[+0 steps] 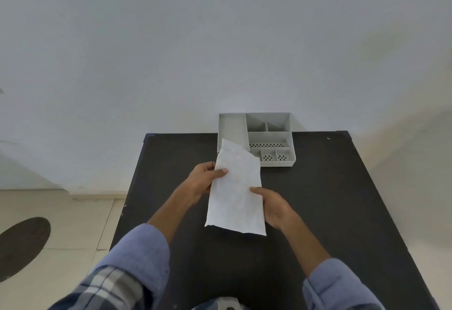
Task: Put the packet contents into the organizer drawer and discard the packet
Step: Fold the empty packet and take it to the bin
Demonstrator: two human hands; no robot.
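Note:
A white paper packet [235, 189] is held above the black table [330, 199], its torn top end pointing toward the organizer. My left hand [204, 179] grips its left edge near the top, thumb on the front face. My right hand [274, 205] grips its right edge lower down. The grey organizer drawer [269, 136] stands at the table's far edge against the wall, with several compartments, some with perforated floors. The packet's top corner overlaps the organizer's front left in view. The packet's contents are hidden inside.
A white wall rises right behind the table. Beige floor tiles lie to the left, with a dark round mat [22, 246] on them. The table's left edge [127, 202] drops off beside my left forearm.

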